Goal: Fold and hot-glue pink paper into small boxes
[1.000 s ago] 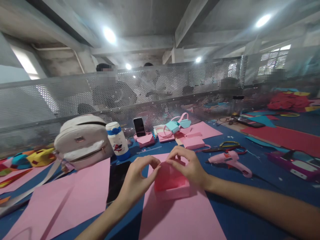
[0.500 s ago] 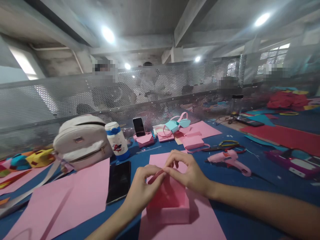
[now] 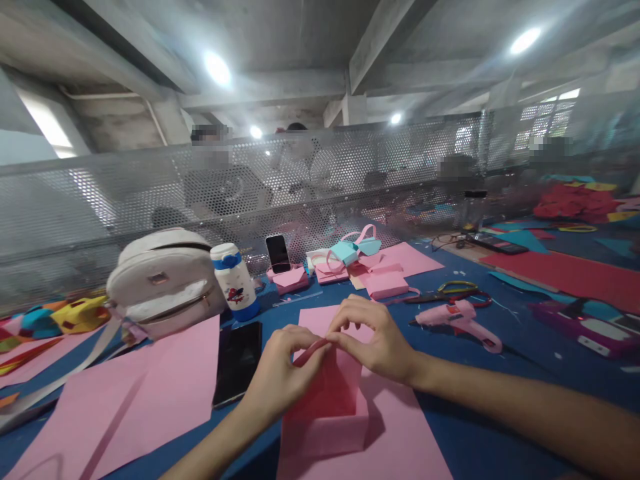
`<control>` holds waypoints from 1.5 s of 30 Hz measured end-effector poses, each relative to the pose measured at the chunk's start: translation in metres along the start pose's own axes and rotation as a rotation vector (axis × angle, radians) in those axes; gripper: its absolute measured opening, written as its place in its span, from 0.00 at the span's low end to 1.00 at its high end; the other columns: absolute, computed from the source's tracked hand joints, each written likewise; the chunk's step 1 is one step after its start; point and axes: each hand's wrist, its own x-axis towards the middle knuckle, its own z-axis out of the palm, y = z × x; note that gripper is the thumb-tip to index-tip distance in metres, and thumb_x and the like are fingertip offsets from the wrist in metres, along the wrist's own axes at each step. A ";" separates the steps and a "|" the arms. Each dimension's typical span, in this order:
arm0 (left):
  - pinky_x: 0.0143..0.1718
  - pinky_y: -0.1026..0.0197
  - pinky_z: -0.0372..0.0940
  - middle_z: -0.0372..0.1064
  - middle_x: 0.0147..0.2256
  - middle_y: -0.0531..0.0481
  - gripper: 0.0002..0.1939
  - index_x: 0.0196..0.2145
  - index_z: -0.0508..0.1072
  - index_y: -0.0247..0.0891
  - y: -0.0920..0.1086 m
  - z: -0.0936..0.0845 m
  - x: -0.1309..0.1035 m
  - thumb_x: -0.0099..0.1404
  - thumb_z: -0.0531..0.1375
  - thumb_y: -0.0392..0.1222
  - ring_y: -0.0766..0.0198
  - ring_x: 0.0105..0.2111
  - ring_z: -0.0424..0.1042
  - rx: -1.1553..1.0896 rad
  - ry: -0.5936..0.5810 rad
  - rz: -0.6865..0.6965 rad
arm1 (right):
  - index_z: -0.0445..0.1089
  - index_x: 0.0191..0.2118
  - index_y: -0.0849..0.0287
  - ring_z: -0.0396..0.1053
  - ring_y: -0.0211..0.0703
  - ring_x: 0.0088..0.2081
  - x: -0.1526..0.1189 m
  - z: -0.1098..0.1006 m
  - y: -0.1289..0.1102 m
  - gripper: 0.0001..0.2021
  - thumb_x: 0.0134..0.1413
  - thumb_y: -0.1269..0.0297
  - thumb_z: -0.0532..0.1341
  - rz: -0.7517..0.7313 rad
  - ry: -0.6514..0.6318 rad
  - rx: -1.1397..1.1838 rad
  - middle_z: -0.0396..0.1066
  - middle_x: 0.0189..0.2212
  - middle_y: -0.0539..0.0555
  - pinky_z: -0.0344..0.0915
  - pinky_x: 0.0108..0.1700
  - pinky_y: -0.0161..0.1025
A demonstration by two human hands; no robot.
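My left hand (image 3: 287,370) and right hand (image 3: 374,339) pinch the pink box (image 3: 325,437), at six o'clock, by its edge; desk (image 3: 453,430) shows at four.

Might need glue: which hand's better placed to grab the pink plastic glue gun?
Likely the right hand: the glue gun lies on its side of the pink paper box; the left hand is farther. Both hold the box.

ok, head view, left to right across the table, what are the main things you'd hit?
Yellow piece → backpack → bottle → open pink box → glue gun → purple thing. Left hand and right hand are left out of the order: both overlap the box.
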 end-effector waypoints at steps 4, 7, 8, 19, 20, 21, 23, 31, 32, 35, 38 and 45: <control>0.29 0.63 0.61 0.76 0.23 0.47 0.16 0.22 0.78 0.37 0.001 -0.004 -0.001 0.65 0.57 0.43 0.60 0.26 0.71 0.040 -0.033 -0.024 | 0.72 0.29 0.57 0.64 0.41 0.30 0.001 -0.001 0.000 0.11 0.63 0.61 0.62 -0.029 -0.012 -0.044 0.71 0.25 0.51 0.61 0.34 0.39; 0.28 0.63 0.61 0.76 0.23 0.47 0.16 0.23 0.78 0.37 0.004 -0.007 0.000 0.65 0.57 0.43 0.60 0.26 0.70 0.061 -0.060 -0.012 | 0.72 0.30 0.57 0.65 0.42 0.31 0.001 -0.002 0.001 0.10 0.63 0.62 0.61 -0.074 -0.037 -0.089 0.73 0.27 0.52 0.61 0.35 0.40; 0.28 0.63 0.60 0.75 0.23 0.47 0.16 0.23 0.78 0.37 0.004 -0.008 0.001 0.65 0.56 0.43 0.60 0.26 0.70 0.069 -0.071 -0.011 | 0.72 0.31 0.57 0.66 0.42 0.32 0.001 -0.002 0.002 0.09 0.63 0.63 0.61 -0.096 -0.047 -0.109 0.74 0.28 0.52 0.61 0.35 0.40; 0.29 0.62 0.60 0.74 0.23 0.47 0.18 0.22 0.76 0.36 0.007 -0.012 0.001 0.66 0.55 0.43 0.60 0.27 0.69 0.114 -0.117 -0.028 | 0.69 0.33 0.57 0.63 0.44 0.32 0.003 -0.006 0.002 0.07 0.65 0.68 0.58 -0.250 -0.111 -0.316 0.74 0.31 0.53 0.56 0.34 0.41; 0.29 0.62 0.61 0.74 0.23 0.47 0.17 0.22 0.76 0.36 0.007 -0.012 0.000 0.65 0.56 0.43 0.60 0.27 0.69 0.112 -0.113 -0.024 | 0.69 0.33 0.57 0.63 0.44 0.32 0.003 -0.006 0.002 0.07 0.65 0.68 0.57 -0.259 -0.114 -0.327 0.74 0.31 0.53 0.56 0.34 0.41; 0.29 0.62 0.61 0.74 0.23 0.47 0.17 0.22 0.76 0.36 0.007 -0.013 0.000 0.65 0.56 0.43 0.60 0.27 0.69 0.110 -0.109 -0.021 | 0.69 0.34 0.57 0.63 0.44 0.32 0.003 -0.007 0.001 0.08 0.65 0.68 0.57 -0.267 -0.117 -0.334 0.74 0.31 0.53 0.56 0.33 0.41; 0.28 0.62 0.61 0.74 0.23 0.47 0.17 0.21 0.76 0.37 0.007 -0.013 0.000 0.65 0.56 0.43 0.60 0.27 0.69 0.114 -0.110 -0.017 | 0.69 0.34 0.56 0.63 0.44 0.32 0.003 -0.006 0.001 0.08 0.66 0.68 0.56 -0.276 -0.121 -0.336 0.74 0.31 0.53 0.56 0.33 0.41; 0.29 0.61 0.62 0.75 0.22 0.47 0.16 0.21 0.76 0.37 0.008 -0.012 0.000 0.64 0.57 0.42 0.60 0.26 0.70 0.113 -0.085 -0.012 | 0.67 0.34 0.56 0.64 0.42 0.32 0.006 -0.007 0.001 0.07 0.66 0.67 0.55 -0.146 -0.043 -0.202 0.70 0.30 0.52 0.59 0.35 0.41; 0.29 0.61 0.62 0.74 0.22 0.48 0.17 0.20 0.75 0.38 0.007 -0.011 0.000 0.64 0.57 0.43 0.61 0.26 0.70 0.116 -0.071 -0.013 | 0.67 0.34 0.56 0.63 0.42 0.31 0.009 -0.009 0.000 0.08 0.66 0.67 0.55 -0.096 0.003 -0.166 0.69 0.29 0.51 0.60 0.35 0.40; 0.29 0.62 0.60 0.72 0.20 0.49 0.19 0.18 0.73 0.38 0.004 -0.009 0.000 0.65 0.56 0.44 0.61 0.25 0.68 0.126 -0.039 -0.026 | 0.66 0.33 0.56 0.63 0.39 0.29 0.018 -0.017 0.001 0.07 0.64 0.66 0.57 0.069 0.114 -0.076 0.67 0.29 0.49 0.61 0.34 0.38; 0.28 0.63 0.60 0.70 0.19 0.50 0.21 0.16 0.72 0.37 0.001 -0.007 0.002 0.65 0.57 0.46 0.62 0.24 0.67 0.094 -0.020 -0.073 | 0.68 0.32 0.56 0.64 0.38 0.29 0.020 -0.019 0.004 0.05 0.62 0.67 0.60 0.141 0.128 -0.009 0.69 0.29 0.48 0.61 0.34 0.36; 0.23 0.66 0.54 0.62 0.16 0.55 0.24 0.16 0.69 0.36 0.000 -0.006 0.005 0.66 0.55 0.48 0.67 0.20 0.61 -0.006 -0.078 -0.124 | 0.70 0.33 0.56 0.66 0.38 0.31 0.013 -0.012 0.010 0.04 0.60 0.67 0.62 0.152 0.037 0.040 0.72 0.29 0.49 0.61 0.31 0.35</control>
